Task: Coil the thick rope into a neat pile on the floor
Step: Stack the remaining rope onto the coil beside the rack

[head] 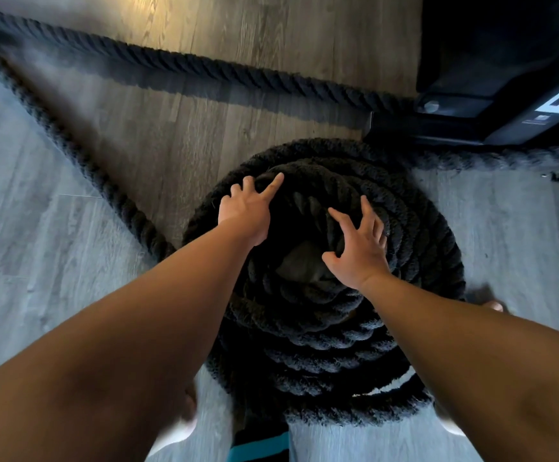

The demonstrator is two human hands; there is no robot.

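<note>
Resting on grey wood-plank floor (54, 295), coiled black thick rope (338, 345), two loose strands running far-left, left hand (248, 211) and right hand (358, 251) fingers spread wide atop it, black equipment base (491, 105) far-right.

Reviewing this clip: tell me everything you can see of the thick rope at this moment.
The thick black twisted-strand rope looks coarse and fibrous. Most of it lies stacked in round loops, a pile on the grey wood-look floor with a hollow in the middle. Two uncoiled stretches run away over the floor to the upper left, one of them reaching the black machine base. The left hand rests on the top loop's far-left side; the right hand, fingers spread, presses the top loop's inner right.
</note>
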